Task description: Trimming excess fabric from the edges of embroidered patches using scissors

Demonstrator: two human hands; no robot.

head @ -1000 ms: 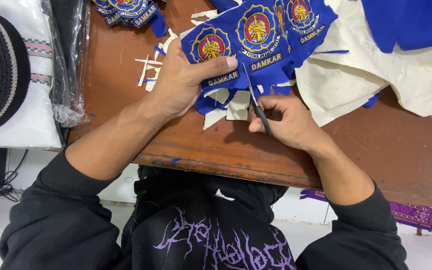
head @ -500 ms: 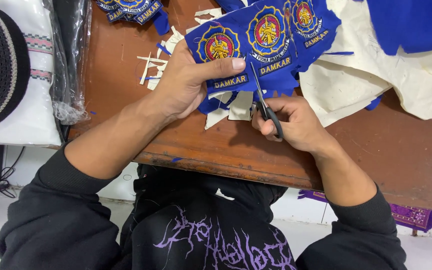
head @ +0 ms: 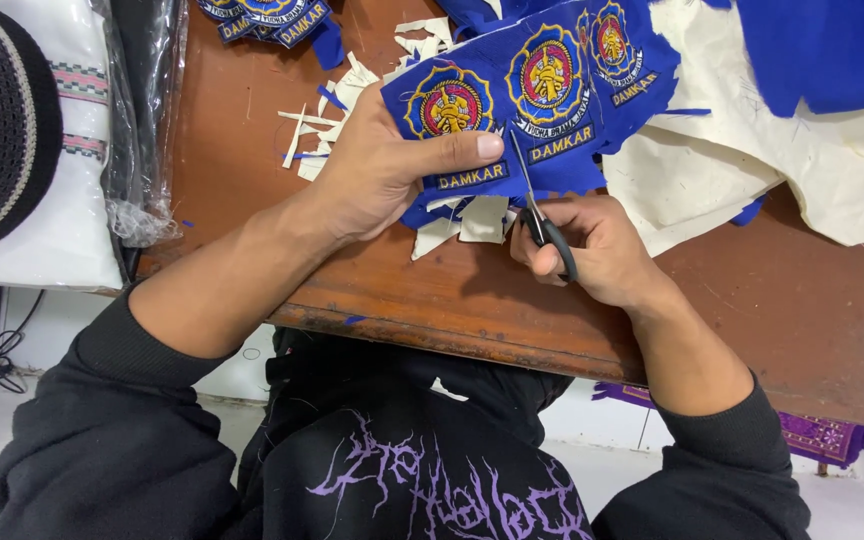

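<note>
Your left hand [head: 382, 170] pins the blue cloth strip [head: 532, 110] w/ three round stitched badges on it. Thumb lies flat across the front, just under the leftmost badge [head: 449, 103], tip nearly at the cut line; the other fingers are curled behind the cloth, so it's clamped between thumb & fingers. The strip is held up off the brown table [head: 752, 300], near its front edge, approx. between your two hands.

Your right hand [head: 592, 245] grips the scissors [head: 537, 205] by the black handles, fingers closed round them. Blades point up & away from you, running into the cloth between the leftmost badge and the middle one [head: 549, 75], right beside your left thumb tip. Can't tell how far the blades are parted; the cloth hides them.

Below the strip, cream-backed offcuts [head: 472, 220] lie on the table by your right knuckles. More thin scraps [head: 302, 135] sit beyond your left wrist. A stack of cut badges [head: 262, 15] is at the far left edge; cream backing sheet [head: 752, 170] & more blue cloth [head: 832, 50] spread to the right.
</note>
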